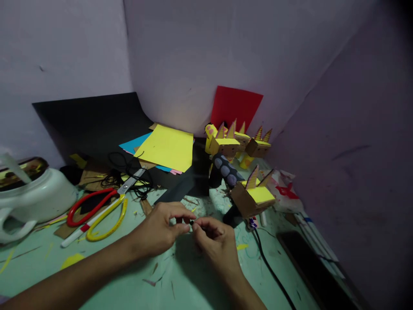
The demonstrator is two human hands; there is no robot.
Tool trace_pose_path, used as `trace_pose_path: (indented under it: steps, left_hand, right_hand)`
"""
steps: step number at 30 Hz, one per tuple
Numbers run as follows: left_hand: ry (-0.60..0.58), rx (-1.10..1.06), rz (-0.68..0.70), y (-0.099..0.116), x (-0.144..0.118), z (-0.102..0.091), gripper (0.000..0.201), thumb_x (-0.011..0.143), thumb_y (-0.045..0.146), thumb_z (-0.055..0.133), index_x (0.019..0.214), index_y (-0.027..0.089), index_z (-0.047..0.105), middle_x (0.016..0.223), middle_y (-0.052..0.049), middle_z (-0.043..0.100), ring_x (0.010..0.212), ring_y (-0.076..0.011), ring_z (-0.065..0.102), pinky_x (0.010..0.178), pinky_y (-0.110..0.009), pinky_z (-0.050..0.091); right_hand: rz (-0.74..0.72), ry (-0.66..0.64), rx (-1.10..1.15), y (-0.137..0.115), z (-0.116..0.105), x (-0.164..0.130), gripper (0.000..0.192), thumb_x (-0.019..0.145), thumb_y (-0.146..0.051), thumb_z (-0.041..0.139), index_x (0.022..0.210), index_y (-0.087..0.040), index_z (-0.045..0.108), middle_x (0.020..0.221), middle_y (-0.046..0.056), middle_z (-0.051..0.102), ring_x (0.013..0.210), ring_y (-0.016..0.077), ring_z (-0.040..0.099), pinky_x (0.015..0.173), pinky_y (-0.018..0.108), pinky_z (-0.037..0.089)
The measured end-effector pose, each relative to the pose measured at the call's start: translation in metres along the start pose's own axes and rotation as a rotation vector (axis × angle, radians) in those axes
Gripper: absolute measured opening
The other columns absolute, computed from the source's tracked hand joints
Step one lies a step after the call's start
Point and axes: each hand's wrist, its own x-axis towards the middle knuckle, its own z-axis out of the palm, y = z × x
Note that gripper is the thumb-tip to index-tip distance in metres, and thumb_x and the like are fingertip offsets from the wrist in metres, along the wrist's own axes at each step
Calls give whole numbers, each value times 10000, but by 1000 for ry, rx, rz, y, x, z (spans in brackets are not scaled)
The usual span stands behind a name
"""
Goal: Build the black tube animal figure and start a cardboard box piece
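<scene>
My left hand (166, 228) and my right hand (217, 241) meet just above the table, fingertips almost touching. Between them is a tiny black piece (191, 223), too small and too covered to name. Thumb and index finger of each hand are closed in a pinch around it. Right of my hands stands a cardboard figure (247, 202) with a box head, a yellow top, pointed horns and a dark spotted body. Behind it are more box-headed cardboard figures (224, 146) with yellow parts.
Scissors (106, 213) with red and yellow handles and a white pen (75, 236) lie left, near a white teapot-like vessel (51, 193). Yellow paper (167, 148), black sheets (93, 125) and tangled black cord (142, 187) lie behind. A dark phone-like slab (309, 262) and black cable (269, 267) are right.
</scene>
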Motion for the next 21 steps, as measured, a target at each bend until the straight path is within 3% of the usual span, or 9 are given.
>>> trace_pose_path:
  steps: [6, 9, 17, 21]
  left_hand:
    - [125, 299, 458, -7, -4, 7, 231, 783, 65, 458, 833, 174, 656, 745, -44, 664, 692, -159, 578, 714, -344, 415]
    - [171, 397, 592, -10, -5, 7, 251, 763, 19, 432, 835, 164, 624, 709, -35, 642, 656, -144, 561, 760, -374, 399]
    - [195, 571, 717, -11, -5, 5, 205, 725, 26, 446, 785, 161, 589, 662, -27, 603, 611, -144, 520, 813, -419, 392]
    - [169, 558, 698, -11, -4, 6, 162, 711, 35, 461, 721, 160, 564, 630, -25, 567, 593, -146, 488, 805, -428, 391]
  right_hand:
    - [177, -43, 139, -13, -1, 2, 154, 649, -280, 586, 592, -136, 588, 420, -36, 499, 325, 72, 436, 342, 185, 334]
    - [233, -71, 225, -17, -1, 3, 140, 613, -270, 592, 566, -140, 570, 393, -50, 490, 300, 66, 441, 319, 168, 318]
    - [295, -111, 379, -16, -2, 2, 101, 544, -235, 614, 550, -144, 570, 372, -65, 498, 267, 55, 413, 286, 160, 327]
    - [279, -108, 309, -14, -1, 3, 53, 541, -200, 568, 540, -147, 564, 374, -62, 490, 279, 61, 417, 298, 164, 328]
